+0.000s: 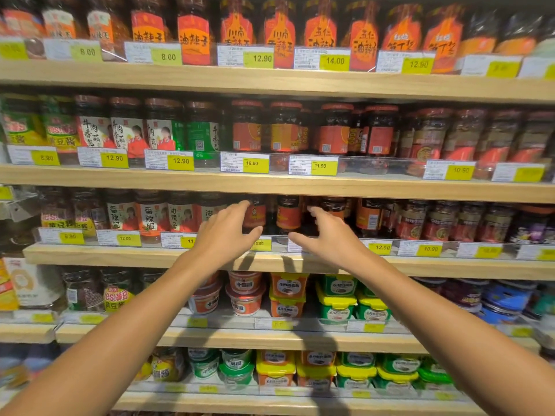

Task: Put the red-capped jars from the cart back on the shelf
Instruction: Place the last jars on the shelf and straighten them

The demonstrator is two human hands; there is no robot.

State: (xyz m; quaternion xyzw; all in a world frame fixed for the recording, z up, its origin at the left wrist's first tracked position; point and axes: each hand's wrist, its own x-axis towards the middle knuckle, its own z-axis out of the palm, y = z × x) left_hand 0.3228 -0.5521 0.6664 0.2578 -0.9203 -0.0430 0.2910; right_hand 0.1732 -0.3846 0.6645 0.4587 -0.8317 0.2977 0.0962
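Both my hands reach to the third wooden shelf (156, 256). My left hand (228, 232) is open, fingers spread, just in front of a dark jar with a red label (255, 216). My right hand (326, 235) is open too, fingers pointing left toward another dark red-labelled jar (288, 216) that stands between the two hands. Neither hand holds anything. The jar tops on this shelf are hidden under the shelf above. Red-capped jars (285, 127) stand in a row one shelf higher. The cart is out of view.
Shelves packed with sauce jars fill the view, with clear plastic front rails and yellow price tags (383, 247). Below my arms sit tubs with red, yellow and green lids (288, 291). A box and packets (30, 283) lie at the left.
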